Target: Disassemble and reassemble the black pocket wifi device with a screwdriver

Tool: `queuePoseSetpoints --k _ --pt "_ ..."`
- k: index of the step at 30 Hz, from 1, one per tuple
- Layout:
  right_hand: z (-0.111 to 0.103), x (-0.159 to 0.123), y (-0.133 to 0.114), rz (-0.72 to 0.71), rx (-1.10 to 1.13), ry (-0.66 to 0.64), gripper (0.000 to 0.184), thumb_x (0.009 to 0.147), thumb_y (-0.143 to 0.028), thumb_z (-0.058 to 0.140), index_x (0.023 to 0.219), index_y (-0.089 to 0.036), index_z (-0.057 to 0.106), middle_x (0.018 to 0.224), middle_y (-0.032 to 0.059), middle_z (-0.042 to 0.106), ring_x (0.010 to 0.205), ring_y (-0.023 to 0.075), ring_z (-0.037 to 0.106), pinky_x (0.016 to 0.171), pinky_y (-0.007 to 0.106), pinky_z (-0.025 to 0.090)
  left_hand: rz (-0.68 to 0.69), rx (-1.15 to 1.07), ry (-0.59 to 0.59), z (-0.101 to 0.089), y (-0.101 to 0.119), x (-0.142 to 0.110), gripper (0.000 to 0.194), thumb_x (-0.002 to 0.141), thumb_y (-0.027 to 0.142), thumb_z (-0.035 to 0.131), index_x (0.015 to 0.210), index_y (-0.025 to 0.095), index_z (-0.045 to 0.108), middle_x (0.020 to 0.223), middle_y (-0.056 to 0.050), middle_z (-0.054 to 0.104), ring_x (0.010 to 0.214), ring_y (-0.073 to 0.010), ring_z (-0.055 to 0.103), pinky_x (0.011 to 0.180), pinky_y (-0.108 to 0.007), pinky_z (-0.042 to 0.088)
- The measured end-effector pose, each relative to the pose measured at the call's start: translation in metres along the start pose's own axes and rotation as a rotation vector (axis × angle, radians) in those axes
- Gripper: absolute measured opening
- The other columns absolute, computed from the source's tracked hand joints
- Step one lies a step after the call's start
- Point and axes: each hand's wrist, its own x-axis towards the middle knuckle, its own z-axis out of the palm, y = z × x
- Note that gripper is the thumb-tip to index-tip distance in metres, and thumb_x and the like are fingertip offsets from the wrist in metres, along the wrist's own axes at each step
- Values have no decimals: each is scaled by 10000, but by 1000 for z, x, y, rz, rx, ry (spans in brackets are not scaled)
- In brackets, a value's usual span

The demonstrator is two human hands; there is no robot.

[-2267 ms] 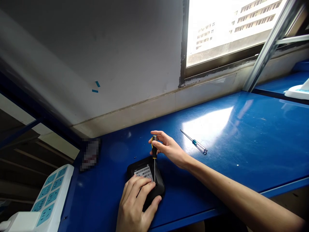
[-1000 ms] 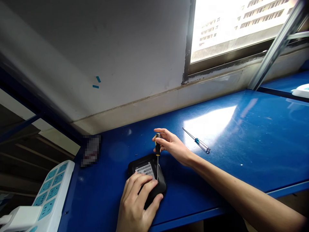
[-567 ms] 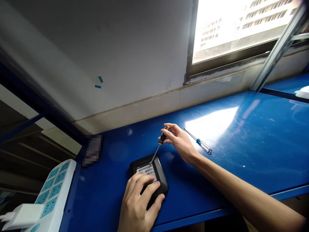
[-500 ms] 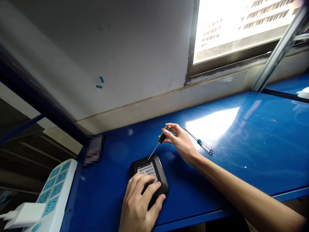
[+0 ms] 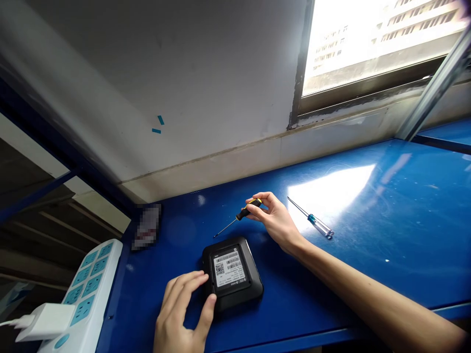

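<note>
A small black box (image 5: 232, 272) with a white barcode label on top lies on the blue bench (image 5: 386, 215). My left hand (image 5: 182, 314) rests on the bench with its fingertips and thumb touching the box's left edge, fingers apart. My right hand (image 5: 274, 218) pinches a black-and-yellow screwdriver (image 5: 237, 218) by the handle. The tool lies nearly level, its tip pointing left just above the bench behind the box.
A second screwdriver (image 5: 312, 219) with a clear, blue-tipped handle lies on the bench to the right of my right hand. A white power strip (image 5: 83, 294) with a plugged-in white adapter (image 5: 39, 321) sits at the left. A wall and a window rise behind the bench.
My right hand lifted the screwdriver off the box and tilted it down towards the bench behind it. My left hand slid off the top of the box to its left edge, uncovering the label.
</note>
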Motion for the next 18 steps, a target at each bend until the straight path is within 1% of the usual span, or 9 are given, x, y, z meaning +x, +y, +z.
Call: queuePoseSetpoints --k 2,4,8,10,13,18 --pt "0 0 1 4 11 -5 404 778 -452 802 1012 -261 533 1114 34 671 988 211 732 921 423 621 -14 -19 -39 -5 -6 -3 204 987 417 618 1109 281 711 1082 -35 764 1006 -247 737 812 -345 649" --pt "1 0 2 5 17 -6 425 769 -460 810 1017 -257 531 1099 31 668 976 208 732 909 418 625 -9 -32 -59 -6 -7 -3 198 982 416 628 1099 283 716 1075 -32 766 994 -242 745 803 -334 653" --pt "2 1 5 4 -1 -15 412 773 -459 805 1005 -256 532 1084 30 669 965 208 729 908 429 626 -86 -52 -7 -1 -2 -3 213 1000 439 595 1052 279 725 1067 -36 759 1011 -244 735 839 -349 641" --pt "2 1 4 1 -8 -9 405 773 -457 803 1002 -258 535 1079 34 673 981 214 723 908 432 626 -101 -67 15 1 1 -4 220 1001 444 590 1031 278 730 1052 -38 759 1000 -246 734 842 -353 634" --pt "2 1 3 -1 -12 5 407 768 -463 803 1005 -255 545 1080 37 672 997 218 718 896 418 632 -118 -85 27 3 4 -5 228 998 447 585 1009 278 737 1030 -38 760 979 -248 733 834 -353 626" --pt "2 -2 -4 17 30 2 428 773 -489 811 1040 -250 577 1053 27 677 953 211 737 872 393 645 -197 -107 42 2 7 -5 250 991 466 578 970 279 742 1019 -33 761 979 -256 728 837 -361 614"
